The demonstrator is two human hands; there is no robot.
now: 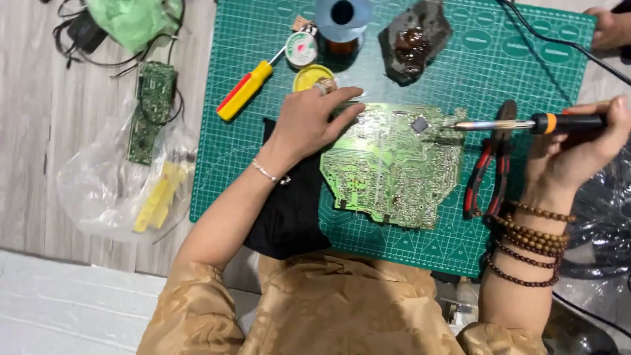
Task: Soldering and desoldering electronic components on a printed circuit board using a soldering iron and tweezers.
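A green circuit board lies solder side up on the green cutting mat. My left hand rests on the board's upper left corner, fingers closed and pressing down on it. My right hand grips a soldering iron with a black and orange handle. Its metal tip points left and touches the board's upper right edge, near a small dark chip.
Red-handled pliers lie right of the board. A yellow and red screwdriver, a yellow tin, a solder spool and a dark sponge sit behind. Black cloth lies under my forearm. A second board and plastic bag lie left. Another person's hand is top right.
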